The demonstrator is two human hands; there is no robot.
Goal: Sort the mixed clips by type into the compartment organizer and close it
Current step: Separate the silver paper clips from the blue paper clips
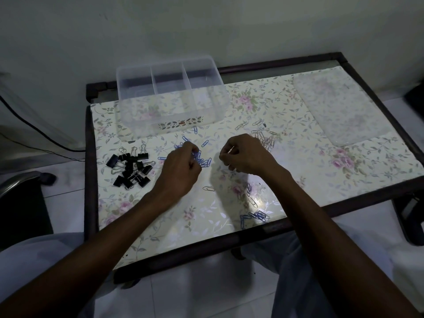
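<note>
A clear compartment organizer [171, 97] stands open at the back of the table, its compartments showing nothing inside. Its clear lid [339, 106] lies flat at the right. Black binder clips [130, 167] are heaped at the left. Blue paper clips [203, 160] lie in the middle, and my left hand [181, 167] rests on that pile with fingers curled over some of them. My right hand [246, 154] pinches a thin pale clip between thumb and fingers. Pinkish and silver paper clips [266, 138] sit just behind it. More blue clips [255, 216] lie near the front edge.
The floral-covered table [321, 171] has a dark raised frame. A loose silver clip [208, 188] and a few others [250, 193] lie between my forearms. A chair arm [20, 180] is at the left, and a cable runs along the wall.
</note>
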